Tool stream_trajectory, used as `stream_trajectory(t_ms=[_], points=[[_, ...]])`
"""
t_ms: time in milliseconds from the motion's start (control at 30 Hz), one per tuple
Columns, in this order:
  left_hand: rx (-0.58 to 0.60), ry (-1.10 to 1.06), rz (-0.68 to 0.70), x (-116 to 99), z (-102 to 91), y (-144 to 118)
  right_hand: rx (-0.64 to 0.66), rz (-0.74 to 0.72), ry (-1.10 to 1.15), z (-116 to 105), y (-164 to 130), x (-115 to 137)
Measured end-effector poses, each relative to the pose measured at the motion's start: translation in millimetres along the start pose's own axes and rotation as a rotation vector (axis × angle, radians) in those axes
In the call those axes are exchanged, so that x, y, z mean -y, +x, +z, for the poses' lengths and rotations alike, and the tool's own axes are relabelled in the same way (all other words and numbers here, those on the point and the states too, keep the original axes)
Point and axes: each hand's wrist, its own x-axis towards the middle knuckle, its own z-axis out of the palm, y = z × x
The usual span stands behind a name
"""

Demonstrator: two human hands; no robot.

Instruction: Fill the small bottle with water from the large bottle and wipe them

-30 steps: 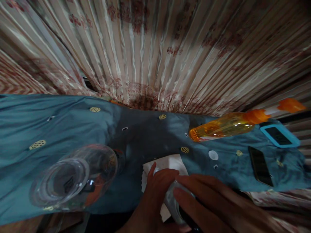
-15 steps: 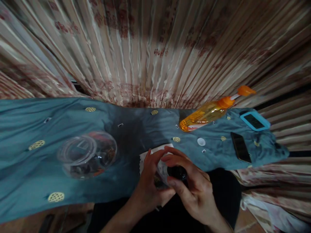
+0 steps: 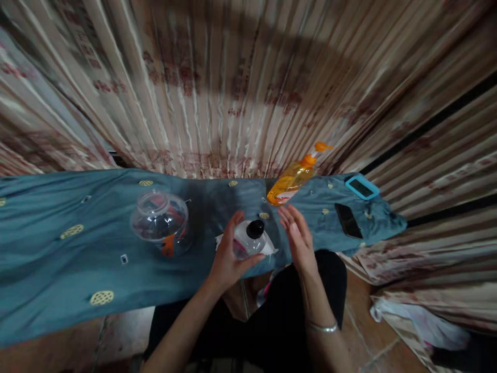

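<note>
From the head camera: the left hand (image 3: 227, 257) was wrapped around a small clear bottle (image 3: 248, 241) with a black cap, standing on white paper (image 3: 267, 249) at the bench's (image 3: 58, 259) near edge. The right hand (image 3: 298, 241) hovered just beside it, fingers spread flat, touching nothing. A glass jar (image 3: 161, 223) sat left of the hands.
</note>
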Motion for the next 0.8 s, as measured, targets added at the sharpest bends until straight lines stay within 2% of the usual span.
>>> stream_trajectory(t_ms=[67, 133, 233, 367, 433, 500, 600, 667, 733, 800], points=[[-0.019, 0.019, 0.009, 1.4, -1.7, 0.0, -0.142, 0.110, -0.152, -18.5, 19.2, -30.0], [-0.046, 0.047, 0.019, 0.9, -4.3, -2.1, -0.208, 0.187, -0.306, -34.3, 40.5, -56.6], [-0.079, 0.094, 0.048, -3.0, -10.3, -13.2, -0.198, 0.261, -0.498, -46.1, 67.2, -84.7], [-0.144, 0.134, 0.039, -5.1, -26.0, -44.2, -0.139, 0.331, -0.641, -42.0, 83.0, -103.0], [-0.216, 0.152, 0.018, -2.1, -39.0, -60.7, -0.118, 0.330, -0.661, -39.6, 85.1, -107.2], [-0.337, 0.165, -0.006, 2.6, -55.7, -73.1, -0.110, 0.327, -0.643, -41.2, 85.4, -108.3], [-0.537, 0.202, -0.001, 9.7, -83.9, -80.2, -0.147, 0.340, -0.555, -52.1, 77.5, -102.4], [-0.649, 0.264, 0.020, 13.3, -100.4, -77.2, -0.205, 0.351, -0.461, -62.5, 59.9, -92.8], [-0.727, 0.318, 0.040, 16.3, -112.2, -68.8, -0.269, 0.359, -0.343, -70.6, 29.2, -80.2], [-0.758, 0.344, 0.054, 19.4, -118.3, -55.7, -0.265, 0.322, -0.191, -71.6, -11.5, -66.8]])
